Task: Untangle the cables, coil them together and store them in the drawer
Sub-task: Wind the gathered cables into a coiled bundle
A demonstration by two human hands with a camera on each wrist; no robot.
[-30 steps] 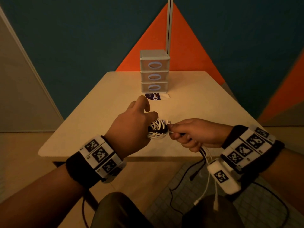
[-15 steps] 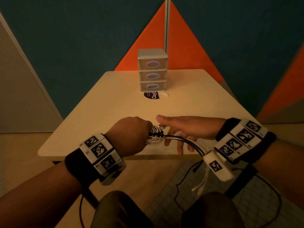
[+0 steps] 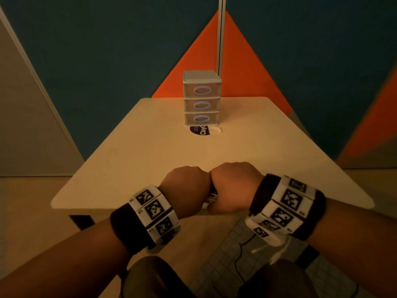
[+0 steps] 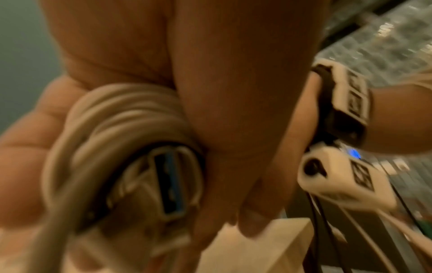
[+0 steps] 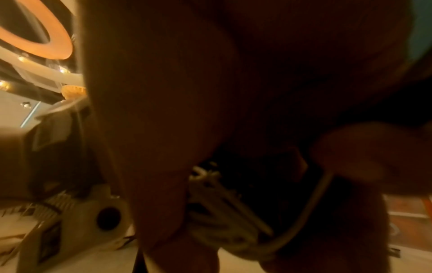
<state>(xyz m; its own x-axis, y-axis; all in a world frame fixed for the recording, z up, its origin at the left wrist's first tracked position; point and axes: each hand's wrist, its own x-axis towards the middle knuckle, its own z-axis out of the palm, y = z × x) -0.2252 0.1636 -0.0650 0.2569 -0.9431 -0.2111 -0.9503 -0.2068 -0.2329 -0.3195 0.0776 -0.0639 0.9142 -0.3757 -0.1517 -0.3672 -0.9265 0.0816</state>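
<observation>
Both hands are pressed together, knuckle against knuckle, above the near edge of the surface (image 3: 150, 151). Between them sits the coil of cables (image 3: 212, 197), white and black, mostly hidden. The left hand (image 3: 186, 190) has its fingers curled round the coil, where a blue USB plug (image 4: 171, 182) shows inside the white loops. The right hand (image 3: 233, 187) also grips it. The 3 drawers (image 3: 202, 105) stand closed at the far side, well apart from the hands.
</observation>
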